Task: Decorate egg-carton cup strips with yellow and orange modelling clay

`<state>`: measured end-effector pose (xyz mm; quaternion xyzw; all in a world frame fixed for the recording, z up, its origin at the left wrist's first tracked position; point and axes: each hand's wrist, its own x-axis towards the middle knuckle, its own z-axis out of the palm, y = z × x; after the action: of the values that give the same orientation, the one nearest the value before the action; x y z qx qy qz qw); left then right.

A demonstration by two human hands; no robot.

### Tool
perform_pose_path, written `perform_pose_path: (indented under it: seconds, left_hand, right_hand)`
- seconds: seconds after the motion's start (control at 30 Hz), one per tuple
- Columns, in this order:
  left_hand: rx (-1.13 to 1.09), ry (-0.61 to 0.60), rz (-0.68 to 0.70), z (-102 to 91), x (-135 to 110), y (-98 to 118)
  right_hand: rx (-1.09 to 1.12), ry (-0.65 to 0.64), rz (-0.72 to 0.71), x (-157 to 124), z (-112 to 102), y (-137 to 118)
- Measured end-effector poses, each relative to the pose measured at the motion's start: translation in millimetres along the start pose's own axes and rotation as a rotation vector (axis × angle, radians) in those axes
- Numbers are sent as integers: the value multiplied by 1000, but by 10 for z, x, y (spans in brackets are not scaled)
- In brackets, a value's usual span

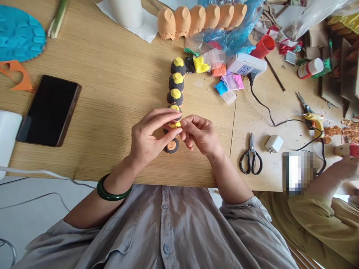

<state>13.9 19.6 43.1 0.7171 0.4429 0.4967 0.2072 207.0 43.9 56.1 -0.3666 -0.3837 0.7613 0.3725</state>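
Note:
A row of black egg-carton cups [176,80] topped with yellow clay runs down the middle of the wooden table [112,93]. My left hand [148,138] and my right hand [200,133] meet over the near end of the row. Both pinch a small lump of yellow clay [175,125] between thumb and fingertips. Just below them the nearest black cup [171,145] shows an orange top. A dark green bangle [112,192] circles my left wrist.
A black phone [47,110] lies at the left. Small bags of coloured clay [221,76], a power strip [246,65], scissors [251,158], a white charger [274,143] and a glue gun [315,121] sit to the right. An orange egg carton [200,18] stands behind. Another person's hand [343,170] works at far right.

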Motion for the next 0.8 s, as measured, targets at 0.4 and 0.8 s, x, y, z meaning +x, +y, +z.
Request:
perform_pose_path:
  seconds: [0.4, 0.8]
  left_hand:
    - [-175, 116, -276, 5, -79, -71]
    - [-300, 48, -455, 34, -129, -73]
  right_hand:
    - [-102, 180, -186, -20, 21, 18]
    - [-213, 123, -259, -12, 35, 157]
